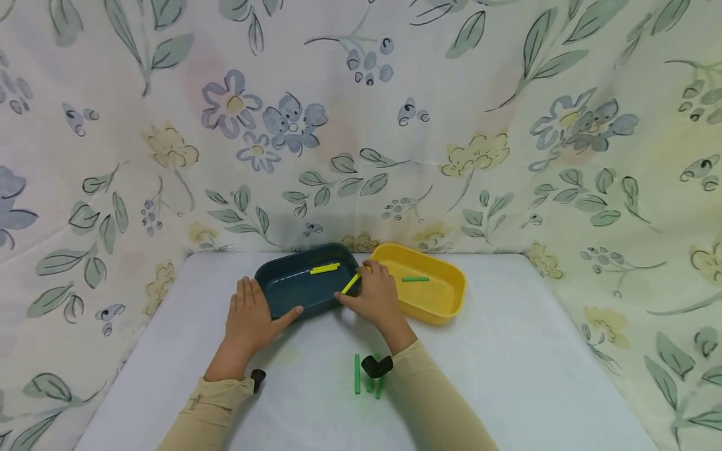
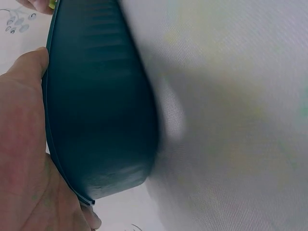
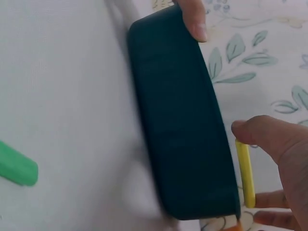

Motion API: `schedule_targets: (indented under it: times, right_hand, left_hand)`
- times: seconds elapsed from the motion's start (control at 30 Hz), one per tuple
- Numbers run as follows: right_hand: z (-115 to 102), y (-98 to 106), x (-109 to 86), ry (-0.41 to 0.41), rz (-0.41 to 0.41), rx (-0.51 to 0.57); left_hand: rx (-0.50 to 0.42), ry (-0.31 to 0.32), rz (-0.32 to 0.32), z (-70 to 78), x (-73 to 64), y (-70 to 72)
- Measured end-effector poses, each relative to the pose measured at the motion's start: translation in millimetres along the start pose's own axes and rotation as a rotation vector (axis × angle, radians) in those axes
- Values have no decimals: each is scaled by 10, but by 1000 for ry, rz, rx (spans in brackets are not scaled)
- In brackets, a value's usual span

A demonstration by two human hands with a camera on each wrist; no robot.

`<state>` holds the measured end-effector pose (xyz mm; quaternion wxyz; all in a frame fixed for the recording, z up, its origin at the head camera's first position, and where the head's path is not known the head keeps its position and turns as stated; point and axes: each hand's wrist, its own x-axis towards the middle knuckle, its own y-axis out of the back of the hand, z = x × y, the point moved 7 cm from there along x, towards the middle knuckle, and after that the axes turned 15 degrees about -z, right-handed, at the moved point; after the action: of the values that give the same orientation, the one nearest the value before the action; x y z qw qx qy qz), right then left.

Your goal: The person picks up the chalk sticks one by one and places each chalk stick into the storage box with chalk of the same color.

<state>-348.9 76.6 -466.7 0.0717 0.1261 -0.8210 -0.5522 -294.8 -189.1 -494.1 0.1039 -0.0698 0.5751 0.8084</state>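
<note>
A dark teal tray [image 1: 287, 285] stands at the back of the table with yellow sticks [image 1: 324, 269] lying inside. My left hand [image 1: 249, 316] rests on its left end, fingers straight along the side and thumb on the front rim. At the tray's right end, my right hand [image 1: 375, 294] pinches a yellow stick [image 3: 246, 173] lengthwise between thumb and fingertips, over the rim. Right beside it is a yellow tray [image 1: 445, 312] holding a green stick [image 1: 415, 279], partly hidden by the right hand.
Several green sticks [image 1: 357, 374] lie on the white table [image 1: 316, 401] near the right wrist, some partly covered by the black wrist camera [image 1: 376, 366]. Behind the trays hangs a flowered cloth [image 1: 338, 125].
</note>
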Motion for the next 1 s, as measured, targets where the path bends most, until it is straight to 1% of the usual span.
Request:
schedule_targets:
  times: [0.17, 0.3, 0.53, 0.83, 1.0]
  right_hand:
    - [-22, -57, 33, -19, -14, 4]
    - [-52, -54, 48, -14, -3, 24]
    - [-83, -94, 98, -29, -15, 11]
    - [-87, -107, 93, -29, -11, -2]
    - [-78, -100, 58, -23, -23, 5]
  left_hand:
    - [8, -2, 8, -3, 9, -11]
    - [9, -2, 5, -1, 13, -13]
    - [6, 6, -3, 12, 2, 0]
    - [-7, 6, -10, 26, -1, 15]
    - [-10, 9, -17, 18, 0, 0]
